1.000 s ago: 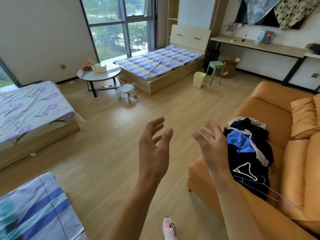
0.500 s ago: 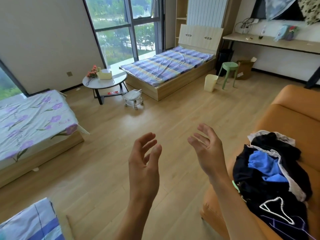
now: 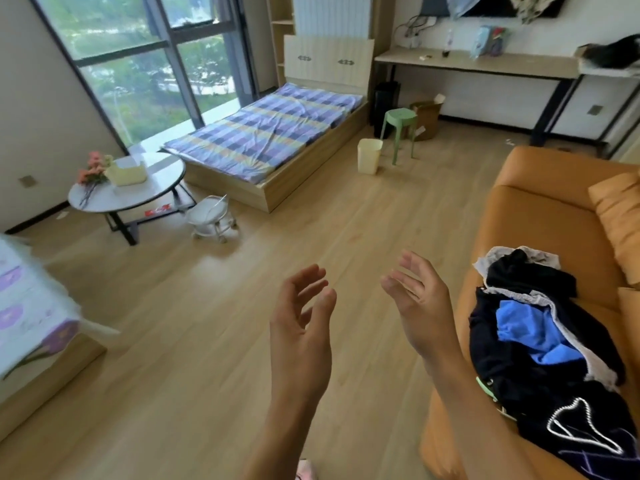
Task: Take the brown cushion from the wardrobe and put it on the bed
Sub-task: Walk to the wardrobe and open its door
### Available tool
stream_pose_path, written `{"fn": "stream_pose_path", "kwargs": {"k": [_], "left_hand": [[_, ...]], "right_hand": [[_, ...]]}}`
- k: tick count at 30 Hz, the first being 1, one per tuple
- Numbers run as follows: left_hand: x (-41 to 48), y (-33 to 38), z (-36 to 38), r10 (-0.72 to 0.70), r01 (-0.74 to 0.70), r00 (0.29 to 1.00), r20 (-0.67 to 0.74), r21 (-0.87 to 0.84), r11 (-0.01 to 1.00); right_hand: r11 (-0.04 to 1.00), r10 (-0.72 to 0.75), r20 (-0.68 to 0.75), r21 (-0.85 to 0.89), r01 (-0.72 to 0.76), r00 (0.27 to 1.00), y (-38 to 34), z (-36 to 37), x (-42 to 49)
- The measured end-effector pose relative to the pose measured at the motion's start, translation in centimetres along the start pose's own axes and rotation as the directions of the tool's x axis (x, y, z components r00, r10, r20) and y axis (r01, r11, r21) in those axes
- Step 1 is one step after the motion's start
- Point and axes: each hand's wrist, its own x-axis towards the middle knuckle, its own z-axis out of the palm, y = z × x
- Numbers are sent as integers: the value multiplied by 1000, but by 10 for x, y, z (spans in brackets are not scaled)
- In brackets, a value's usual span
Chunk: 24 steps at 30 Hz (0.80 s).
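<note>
Cushion and wardrobe: neither the brown cushion nor any wardrobe can be picked out in this view, so you cannot tell from here where the cushion lies. Your left hand [image 3: 299, 327] and right hand [image 3: 417, 306] are raised before you, palms facing each other with a gap between, fingers loosely curled and spread, holding nothing. The step in hand appears to be the search or approach, before any pickup; the next move likely calls for you to turn until the wardrobe comes into view, then walk to it.

Possible destinations: a checked bed [image 3: 270, 133] under the window, well apart from you, and a floral bed [image 3: 31, 317] near on your left; which one is meant cannot be told.

Edges and open room: the wooden floor [image 3: 214, 323] ahead is broad and bare. An orange sofa [image 3: 540, 220] with a clothes pile [image 3: 540, 341] stands just beside your right arm. A round bench [image 3: 128, 197], a small white cart [image 3: 211, 216], a yellow bin [image 3: 370, 155] and a green stool [image 3: 400, 128] border the route to the checked bed.
</note>
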Motion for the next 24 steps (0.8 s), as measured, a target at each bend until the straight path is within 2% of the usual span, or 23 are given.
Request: {"fn": "stream_pose_path", "kwargs": {"k": [12, 18, 21, 24], "left_hand": [[154, -15, 49, -24, 22, 957, 290, 11, 1000], [242, -40, 130, -32, 29, 921, 387, 14, 999], [293, -42, 179, -1, -18, 906, 424, 39, 999], [343, -43, 224, 6, -35, 898, 440, 58, 998]], "right_hand": [[998, 47, -263, 62, -32, 964, -2, 24, 118], [998, 41, -343, 64, -20, 938, 19, 4, 233], [995, 34, -373, 95, 2, 927, 23, -9, 306], [994, 42, -362, 111, -2, 931, 23, -20, 368]]}}
